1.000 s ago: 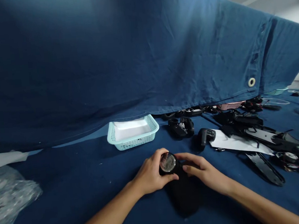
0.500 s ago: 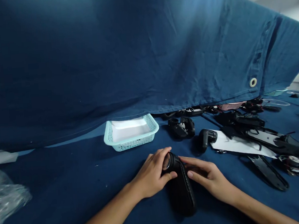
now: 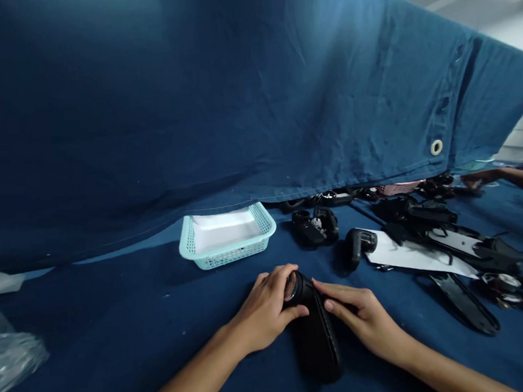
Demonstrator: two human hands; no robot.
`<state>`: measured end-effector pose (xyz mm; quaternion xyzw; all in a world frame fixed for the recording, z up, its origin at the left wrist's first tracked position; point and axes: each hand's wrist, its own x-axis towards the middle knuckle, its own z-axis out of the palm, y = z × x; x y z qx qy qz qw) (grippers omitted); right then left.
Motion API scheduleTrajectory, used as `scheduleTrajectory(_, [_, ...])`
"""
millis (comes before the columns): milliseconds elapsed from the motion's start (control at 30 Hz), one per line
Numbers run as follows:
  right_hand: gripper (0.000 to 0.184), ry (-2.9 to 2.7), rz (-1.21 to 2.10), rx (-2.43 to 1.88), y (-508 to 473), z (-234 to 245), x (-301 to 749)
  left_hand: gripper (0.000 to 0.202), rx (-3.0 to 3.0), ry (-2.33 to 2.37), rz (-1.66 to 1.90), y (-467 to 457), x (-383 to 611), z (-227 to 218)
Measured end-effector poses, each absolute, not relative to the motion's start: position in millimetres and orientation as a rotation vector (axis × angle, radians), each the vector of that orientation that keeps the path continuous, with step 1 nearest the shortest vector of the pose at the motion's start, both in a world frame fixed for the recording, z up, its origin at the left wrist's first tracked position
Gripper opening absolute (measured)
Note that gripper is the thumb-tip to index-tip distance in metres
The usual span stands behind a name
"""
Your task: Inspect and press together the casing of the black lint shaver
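Observation:
A black handheld device (image 3: pixel 318 343) with a round, copper-coloured perforated face at its head lies on the blue cloth in front of me. My left hand (image 3: pixel 271 308) is wrapped round the head, fingers over the top and thumb across the front. On the other side, my right hand (image 3: pixel 361 315) presses thumb and forefinger against the device's right edge near the top. What lies under the right fingertips is hidden.
Beyond my hands stands a light-blue basket (image 3: pixel 233 257) lined with white. Black housing parts (image 3: pixel 314 227), a curved black piece (image 3: pixel 357 245) and a long black shell (image 3: pixel 468 306) lie to the right. A clear plastic bag (image 3: pixel 13 364) sits left. Another person's hand (image 3: pixel 482 178) reaches in far right.
Both hands keep their hold on the device, with the right fingers slightly shifted along its edge. Another person's arm has come into view at the far right. The camera view has shifted slightly.

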<state>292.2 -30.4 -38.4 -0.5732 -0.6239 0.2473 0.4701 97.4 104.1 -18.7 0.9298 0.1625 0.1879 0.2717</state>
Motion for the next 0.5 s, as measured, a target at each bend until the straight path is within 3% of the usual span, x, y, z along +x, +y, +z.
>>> scheduleTrajectory(500, [0.027,-1.24,0.897,-1.397,-18,-34,285,0.058,2.46,0.558,0.518,109,99,-26])
